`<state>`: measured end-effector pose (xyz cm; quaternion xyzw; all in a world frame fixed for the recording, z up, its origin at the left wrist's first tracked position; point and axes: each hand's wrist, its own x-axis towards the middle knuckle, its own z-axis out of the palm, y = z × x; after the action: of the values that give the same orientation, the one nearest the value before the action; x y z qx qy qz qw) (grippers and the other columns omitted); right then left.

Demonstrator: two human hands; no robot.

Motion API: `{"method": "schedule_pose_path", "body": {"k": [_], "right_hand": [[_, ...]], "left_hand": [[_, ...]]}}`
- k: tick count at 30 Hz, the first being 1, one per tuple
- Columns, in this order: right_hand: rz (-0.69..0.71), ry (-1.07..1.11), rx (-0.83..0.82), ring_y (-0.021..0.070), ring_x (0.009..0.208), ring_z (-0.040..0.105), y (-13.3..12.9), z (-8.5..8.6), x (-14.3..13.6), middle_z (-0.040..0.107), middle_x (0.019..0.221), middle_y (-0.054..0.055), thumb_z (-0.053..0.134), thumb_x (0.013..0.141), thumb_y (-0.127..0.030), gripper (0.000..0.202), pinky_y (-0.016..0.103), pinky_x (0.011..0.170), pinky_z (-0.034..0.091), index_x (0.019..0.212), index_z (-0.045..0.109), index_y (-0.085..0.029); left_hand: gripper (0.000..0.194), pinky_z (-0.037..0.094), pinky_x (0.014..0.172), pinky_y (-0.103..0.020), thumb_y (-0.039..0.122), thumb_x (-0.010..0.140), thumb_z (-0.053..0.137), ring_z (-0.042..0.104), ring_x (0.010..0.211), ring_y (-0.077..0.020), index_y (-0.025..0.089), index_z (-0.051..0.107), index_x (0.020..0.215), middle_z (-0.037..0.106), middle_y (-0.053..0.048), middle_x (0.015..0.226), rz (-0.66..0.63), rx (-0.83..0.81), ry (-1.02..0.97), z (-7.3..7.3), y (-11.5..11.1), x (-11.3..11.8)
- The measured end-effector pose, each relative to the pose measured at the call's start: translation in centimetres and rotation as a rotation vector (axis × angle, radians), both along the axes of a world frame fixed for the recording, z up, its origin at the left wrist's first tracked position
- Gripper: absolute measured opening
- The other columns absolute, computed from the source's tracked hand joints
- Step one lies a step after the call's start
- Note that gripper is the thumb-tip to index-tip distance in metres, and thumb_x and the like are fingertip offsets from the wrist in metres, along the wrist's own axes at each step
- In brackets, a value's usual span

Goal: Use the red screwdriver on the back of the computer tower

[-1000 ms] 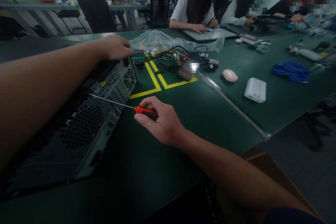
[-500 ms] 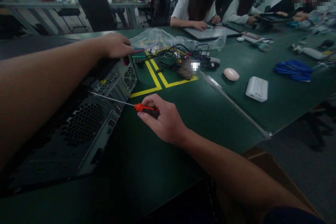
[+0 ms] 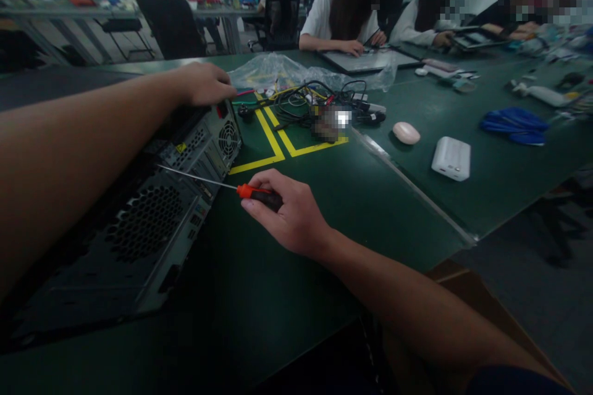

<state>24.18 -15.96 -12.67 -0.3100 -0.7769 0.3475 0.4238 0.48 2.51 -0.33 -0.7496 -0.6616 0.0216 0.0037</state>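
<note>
A black and grey computer case lies tilted at the left, with a honeycomb vent, ports and a round fan grille facing me. Over its far upper corner is bent my left hand, gripping the edge; its fingertips are partly hidden. My right hand is closed round the orange and black handle of a screwdriver. The long thin shaft points left, and its tip meets the back of the case near the upper edge of the vent. What the tip touches is too dark to make out.
Tangled cables and a clear plastic bag lie beyond the case, near yellow tape. To the right are a pale oval object, a white box-shaped device and a blue bundle. Several people sit across the table.
Almost nothing differs. The view has shifted slightly, while my left hand stays on the case and my right hand keeps the screwdriver against it.
</note>
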Motion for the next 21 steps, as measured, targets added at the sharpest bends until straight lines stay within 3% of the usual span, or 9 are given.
{"method": "schedule_pose_path", "body": {"k": [7, 13, 17, 21], "right_hand": [[-0.018, 0.022, 0.04, 0.0189, 0.09, 0.071, 0.2, -0.2, 0.0, 0.082, 0.109, 0.005, 0.073, 0.108, -0.044, 0.023, 0.033, 0.086, 0.052, 0.112, 0.077, -0.022], [0.005, -0.039, 0.049, 0.0208, 0.092, 0.072, 0.1, 0.0, 0.0, 0.08, 0.103, 0.007, 0.064, 0.116, -0.046, 0.031, 0.035, 0.087, 0.05, 0.11, 0.08, -0.02], [-0.002, -0.047, -0.026, 0.0185, 0.086, 0.069, -0.1, 0.0, -0.1, 0.079, 0.103, 0.002, 0.073, 0.108, -0.048, 0.028, 0.033, 0.082, 0.049, 0.119, 0.073, -0.022], [-0.001, -0.046, -0.017, 0.0167, 0.08, 0.065, -0.2, -0.1, 0.0, 0.077, 0.101, 0.0, 0.074, 0.103, -0.039, 0.021, 0.032, 0.08, 0.048, 0.117, 0.067, -0.024]], "left_hand": [[0.071, 0.048, 0.13, -0.051, 0.048, 0.112, 0.041, 0.065, 0.154, -0.0416, 0.005, 0.074, 0.157, 0.074, -0.021, 0.157, 0.071, -0.016, 0.016, 0.4, -1.0, 1.1], [0.072, 0.049, 0.129, -0.056, 0.049, 0.109, 0.043, 0.065, 0.152, -0.0449, 0.006, 0.077, 0.154, 0.075, -0.022, 0.156, 0.049, 0.002, 0.006, 0.1, -0.3, 0.6], [0.074, 0.048, 0.129, -0.052, 0.052, 0.109, 0.041, 0.065, 0.152, -0.0424, 0.006, 0.076, 0.155, 0.075, -0.022, 0.156, 0.05, -0.003, 0.014, 0.0, -0.1, 0.3], [0.073, 0.046, 0.13, -0.049, 0.051, 0.11, 0.042, 0.063, 0.155, -0.0408, 0.007, 0.075, 0.157, 0.074, -0.02, 0.157, 0.062, -0.018, 0.021, 0.1, -0.4, 0.6]]}}
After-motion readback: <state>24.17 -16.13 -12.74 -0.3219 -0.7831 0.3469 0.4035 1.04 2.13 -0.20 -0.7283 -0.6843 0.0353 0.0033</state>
